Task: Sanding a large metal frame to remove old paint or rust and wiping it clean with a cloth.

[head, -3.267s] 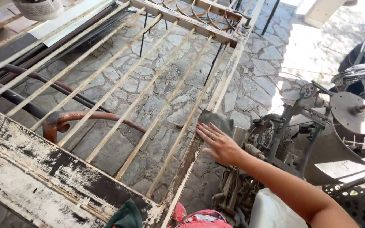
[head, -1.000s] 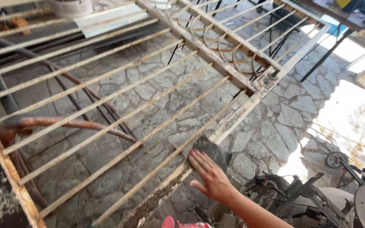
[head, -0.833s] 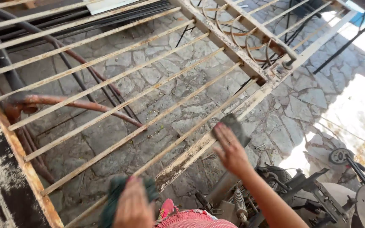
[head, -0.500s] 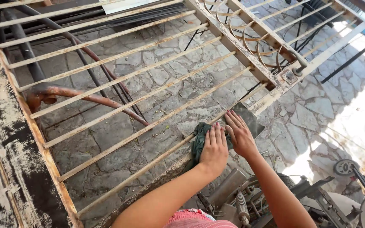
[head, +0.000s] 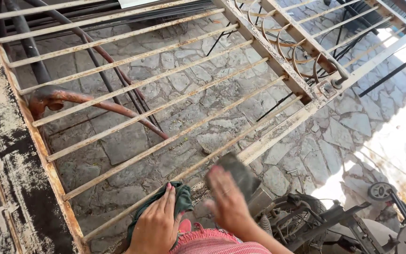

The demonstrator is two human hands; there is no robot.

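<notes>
Rusty bent pipe (head: 85,101) on stone paving (head: 189,84); machine (head: 334,226) lower right.

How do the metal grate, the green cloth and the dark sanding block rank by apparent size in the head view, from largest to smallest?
1. metal grate: by far the largest, spanning most of the view.
2. green cloth and dark sanding block: they look alike in size. Each is partly covered by a hand, and the block is blurred, so I cannot rank them.

rusty, flaking metal gate (head: 175,99), soft green cloth (head: 180,200), rough grey sanding pad (head: 238,174), matt stone paving (head: 348,127)
</notes>
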